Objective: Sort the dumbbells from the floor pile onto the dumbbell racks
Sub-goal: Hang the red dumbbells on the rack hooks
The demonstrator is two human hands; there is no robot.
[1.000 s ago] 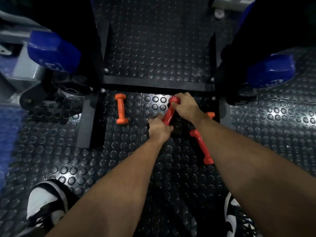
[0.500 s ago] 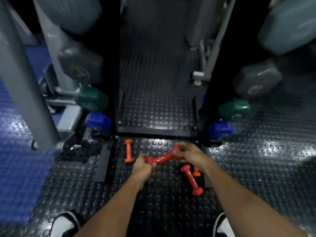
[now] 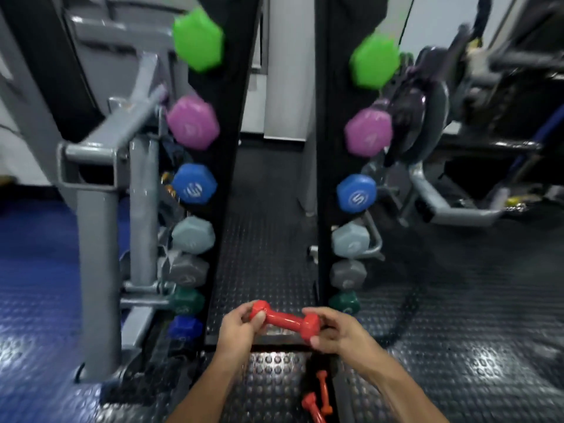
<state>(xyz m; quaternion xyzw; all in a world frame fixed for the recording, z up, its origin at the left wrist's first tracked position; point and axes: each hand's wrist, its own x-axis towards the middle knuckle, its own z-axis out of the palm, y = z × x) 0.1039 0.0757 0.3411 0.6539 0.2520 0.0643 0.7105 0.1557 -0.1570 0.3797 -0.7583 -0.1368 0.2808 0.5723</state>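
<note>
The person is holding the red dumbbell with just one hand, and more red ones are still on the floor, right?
Not quite. The head view shows both hands on the red dumbbell: the left hand grips one end and the right hand grips the other. The rest is right: two more dumbbells still lie on the floor.

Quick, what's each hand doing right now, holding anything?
Left hand: grips one end of the red dumbbell.
Right hand: grips the other end of the same dumbbell.
</note>
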